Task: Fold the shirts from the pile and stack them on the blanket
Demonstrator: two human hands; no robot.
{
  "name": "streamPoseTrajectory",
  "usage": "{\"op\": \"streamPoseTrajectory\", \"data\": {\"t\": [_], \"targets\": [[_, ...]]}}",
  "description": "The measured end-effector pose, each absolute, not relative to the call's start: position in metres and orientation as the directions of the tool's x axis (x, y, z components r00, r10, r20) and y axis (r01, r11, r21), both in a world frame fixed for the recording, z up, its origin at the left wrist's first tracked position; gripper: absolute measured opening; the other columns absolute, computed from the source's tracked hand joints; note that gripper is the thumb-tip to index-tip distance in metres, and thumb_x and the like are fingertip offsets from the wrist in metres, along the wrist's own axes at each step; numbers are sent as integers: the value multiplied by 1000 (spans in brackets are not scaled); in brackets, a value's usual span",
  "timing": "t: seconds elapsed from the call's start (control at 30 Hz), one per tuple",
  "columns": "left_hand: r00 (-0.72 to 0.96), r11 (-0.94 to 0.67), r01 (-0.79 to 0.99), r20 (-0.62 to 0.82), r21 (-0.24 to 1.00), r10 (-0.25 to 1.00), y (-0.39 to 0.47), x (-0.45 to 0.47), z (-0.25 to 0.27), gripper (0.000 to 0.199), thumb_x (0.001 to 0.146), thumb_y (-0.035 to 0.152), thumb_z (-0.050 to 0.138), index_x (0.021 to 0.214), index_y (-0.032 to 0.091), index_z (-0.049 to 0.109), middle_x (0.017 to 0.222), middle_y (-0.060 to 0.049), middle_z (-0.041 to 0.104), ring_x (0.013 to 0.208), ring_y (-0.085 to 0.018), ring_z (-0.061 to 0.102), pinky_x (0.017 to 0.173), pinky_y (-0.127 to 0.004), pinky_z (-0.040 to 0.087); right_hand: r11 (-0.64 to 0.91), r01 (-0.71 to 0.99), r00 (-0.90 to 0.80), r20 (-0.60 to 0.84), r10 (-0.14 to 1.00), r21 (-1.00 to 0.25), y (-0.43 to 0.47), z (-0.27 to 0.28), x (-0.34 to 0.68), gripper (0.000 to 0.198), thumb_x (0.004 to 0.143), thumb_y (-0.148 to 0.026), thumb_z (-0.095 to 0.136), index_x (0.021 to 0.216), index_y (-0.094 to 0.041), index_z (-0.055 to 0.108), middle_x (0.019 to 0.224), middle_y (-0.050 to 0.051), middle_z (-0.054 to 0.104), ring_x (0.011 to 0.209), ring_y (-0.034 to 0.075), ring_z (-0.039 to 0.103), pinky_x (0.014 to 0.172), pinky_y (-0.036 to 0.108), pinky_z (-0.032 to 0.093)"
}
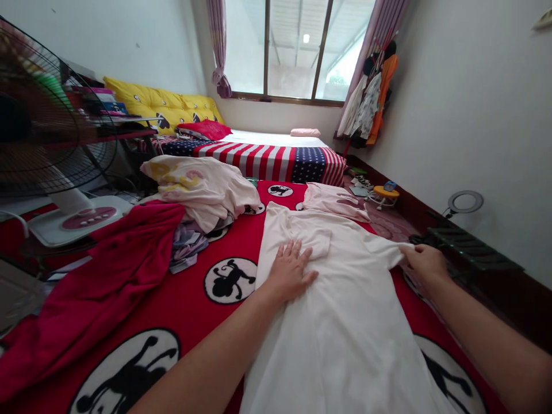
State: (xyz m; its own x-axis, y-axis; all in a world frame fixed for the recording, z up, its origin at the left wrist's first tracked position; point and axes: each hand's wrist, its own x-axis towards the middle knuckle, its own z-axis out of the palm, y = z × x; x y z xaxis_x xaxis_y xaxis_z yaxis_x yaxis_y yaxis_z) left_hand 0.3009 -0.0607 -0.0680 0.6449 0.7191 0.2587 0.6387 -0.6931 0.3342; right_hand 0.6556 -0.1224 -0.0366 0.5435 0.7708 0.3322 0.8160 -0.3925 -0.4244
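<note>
A white T-shirt (340, 310) lies spread on a red blanket (172, 299) with black monkey figures in white circles. My left hand (291, 270) rests flat on the shirt's left side, fingers spread, beside a sleeve that is folded inward. At the right, my right hand (425, 261) pinches the end of the other sleeve and holds it out to the side. Beyond the shirt lies a pale pink garment (332, 198).
Left of the shirt are a heap of cream clothing (207, 184) and a crimson garment (142, 259). A floor fan (81, 213) stands at the far left. Behind is a bed with a flag-patterned cover (259, 161). A ring light (466, 201) and an orange stool (387, 194) are at the right.
</note>
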Motion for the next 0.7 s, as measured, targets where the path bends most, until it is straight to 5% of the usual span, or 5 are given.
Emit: {"op": "streamPoseTrajectory", "data": {"t": [0.13,0.27,0.3,0.37,0.7], "targets": [[587,-648,504,323,572,742,-57,295,-64,67,91,48,49,147,17,32,154,-15,32,144,-27,25,117,-50,18,-359,756,617,413,670,-547,-95,0,595,54,89,-45,37,106,1,60,98,31,64,88,34,63,65,39,47],[434,-481,201,363,853,825,-42,285,-69,66,93,44,48,148,15,26,150,-18,37,138,-23,38,113,-40,32,-9,820,292,404,867,-573,-96,26,506,42,87,-50,52,115,-20,60,116,9,66,99,21,64,78,28,50],[405,-427,130,346,895,846,-38,284,-71,66,93,43,48,148,14,25,149,-19,39,135,-23,42,110,-40,36,167,778,97,379,921,-606,-105,30,491,47,85,-48,57,123,-20,56,123,10,62,106,22,63,81,31,51],[380,-349,33,311,937,871,-32,282,-76,67,92,40,49,148,14,24,146,-20,43,131,-23,47,107,-38,40,272,744,-50,354,934,-610,-135,33,476,43,85,-46,60,121,-23,56,125,8,61,111,22,60,86,34,50],[432,-599,353,442,719,786,-49,290,-63,60,81,28,66,137,20,48,119,-10,58,113,-23,56,102,-37,43,-242,948,206,-181,962,-207,-302,-3,522,22,73,-43,68,74,-24,58,66,-2,62,57,17,58,53,27,37]]}}
